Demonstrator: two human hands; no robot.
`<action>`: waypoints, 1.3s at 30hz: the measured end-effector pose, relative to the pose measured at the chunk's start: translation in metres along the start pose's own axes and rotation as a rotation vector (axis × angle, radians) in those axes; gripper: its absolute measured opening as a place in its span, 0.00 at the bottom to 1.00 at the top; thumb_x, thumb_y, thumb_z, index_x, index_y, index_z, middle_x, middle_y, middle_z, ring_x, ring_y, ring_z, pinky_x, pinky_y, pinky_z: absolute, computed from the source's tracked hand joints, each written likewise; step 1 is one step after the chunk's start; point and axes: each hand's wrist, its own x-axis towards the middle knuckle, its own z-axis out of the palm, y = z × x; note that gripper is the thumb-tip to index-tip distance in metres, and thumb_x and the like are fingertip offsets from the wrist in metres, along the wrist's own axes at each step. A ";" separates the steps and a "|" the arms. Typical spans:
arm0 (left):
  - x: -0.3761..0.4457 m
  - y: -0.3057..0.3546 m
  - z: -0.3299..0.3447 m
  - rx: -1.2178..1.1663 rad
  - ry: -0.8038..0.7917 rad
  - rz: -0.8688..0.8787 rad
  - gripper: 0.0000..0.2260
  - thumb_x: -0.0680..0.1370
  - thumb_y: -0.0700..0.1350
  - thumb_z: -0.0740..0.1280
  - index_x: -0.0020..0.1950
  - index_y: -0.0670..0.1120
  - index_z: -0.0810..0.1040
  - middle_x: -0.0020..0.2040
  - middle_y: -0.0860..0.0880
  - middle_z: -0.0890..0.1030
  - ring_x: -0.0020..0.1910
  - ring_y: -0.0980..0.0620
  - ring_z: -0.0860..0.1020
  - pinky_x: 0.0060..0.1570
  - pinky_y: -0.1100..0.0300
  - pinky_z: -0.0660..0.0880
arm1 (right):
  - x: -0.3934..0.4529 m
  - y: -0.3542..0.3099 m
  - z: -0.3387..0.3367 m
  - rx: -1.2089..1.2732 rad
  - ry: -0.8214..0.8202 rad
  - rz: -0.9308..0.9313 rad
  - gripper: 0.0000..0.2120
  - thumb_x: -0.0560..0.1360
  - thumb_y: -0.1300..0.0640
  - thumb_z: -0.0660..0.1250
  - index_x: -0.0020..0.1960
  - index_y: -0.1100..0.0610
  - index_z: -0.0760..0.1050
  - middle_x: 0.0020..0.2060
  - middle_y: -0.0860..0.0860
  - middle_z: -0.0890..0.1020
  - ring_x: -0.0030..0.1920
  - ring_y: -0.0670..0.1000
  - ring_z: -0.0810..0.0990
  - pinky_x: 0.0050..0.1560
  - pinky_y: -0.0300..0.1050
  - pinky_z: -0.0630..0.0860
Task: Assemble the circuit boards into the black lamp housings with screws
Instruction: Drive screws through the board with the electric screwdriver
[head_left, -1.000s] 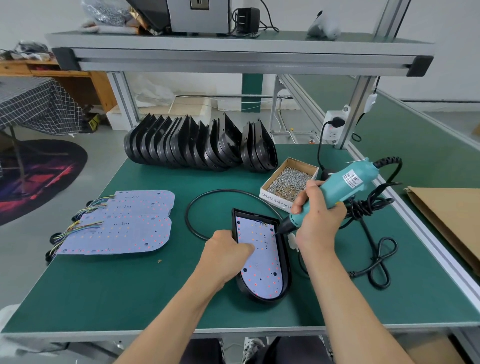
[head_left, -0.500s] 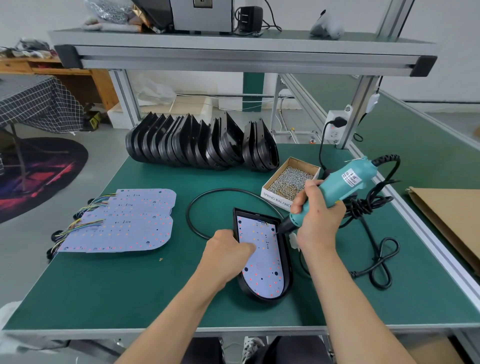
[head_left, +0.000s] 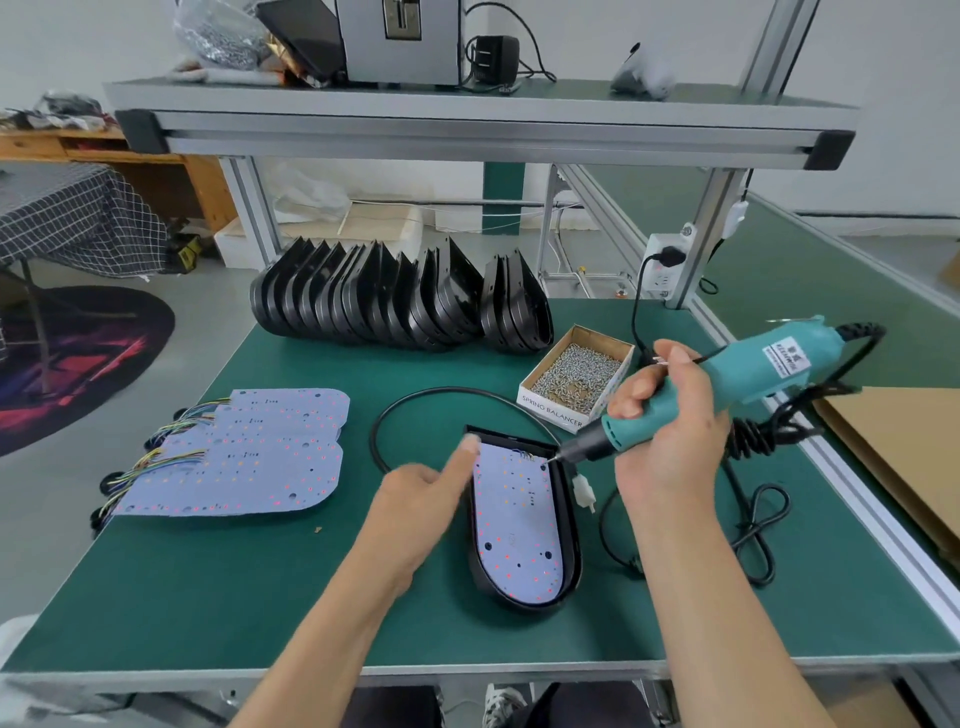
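- My left hand (head_left: 415, 499) lies near the front edge of the table (head_left: 218, 587), at the left side of the black lamp housing (head_left: 571, 525). Its index finger is stretched forward, tip at the housing's far-left corner; the other fingers are curled under and I see nothing held in them.
- The housing sits near the middle of the front edge, rounded end toward me. A pale circuit board (head_left: 517, 530) dotted with red and orange points lies inside it, framed by the black rim.
- My right hand (head_left: 670, 421) is clamped around the teal electric screwdriver (head_left: 727, 384), which slants down to the left. Its bit meets the board at the far-right corner; I cannot tell whether a screw sits under it.
- A white connector (head_left: 584, 491) lies just beside the housing's right wall.
- Toward the left edge, a stack of spare circuit boards (head_left: 244, 457) lies flat, coloured wires trailing off its left side.
- Further back on the right, an open cardboard box of screws (head_left: 579, 374).
- Along the far edge, a row of empty black housings (head_left: 395, 301) stands on edge.
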 end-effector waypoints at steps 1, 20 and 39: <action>0.002 -0.001 -0.005 -0.136 0.036 -0.006 0.24 0.77 0.65 0.68 0.36 0.48 0.66 0.33 0.50 0.68 0.31 0.49 0.63 0.30 0.59 0.61 | -0.001 -0.002 0.000 0.040 0.011 0.029 0.05 0.80 0.59 0.65 0.46 0.56 0.77 0.29 0.50 0.73 0.27 0.48 0.68 0.30 0.39 0.68; -0.009 0.040 0.012 -0.616 -0.181 0.045 0.12 0.89 0.45 0.56 0.53 0.40 0.73 0.30 0.47 0.80 0.24 0.52 0.74 0.25 0.63 0.69 | -0.009 -0.009 0.016 0.296 0.039 0.133 0.10 0.81 0.56 0.64 0.40 0.53 0.76 0.30 0.47 0.71 0.28 0.45 0.67 0.31 0.38 0.69; -0.017 0.041 0.011 -0.866 -0.601 0.048 0.11 0.86 0.42 0.56 0.54 0.42 0.77 0.26 0.51 0.59 0.23 0.54 0.55 0.27 0.60 0.52 | -0.017 -0.007 0.030 0.297 0.038 0.133 0.10 0.82 0.56 0.62 0.42 0.54 0.73 0.30 0.47 0.71 0.27 0.46 0.67 0.30 0.39 0.68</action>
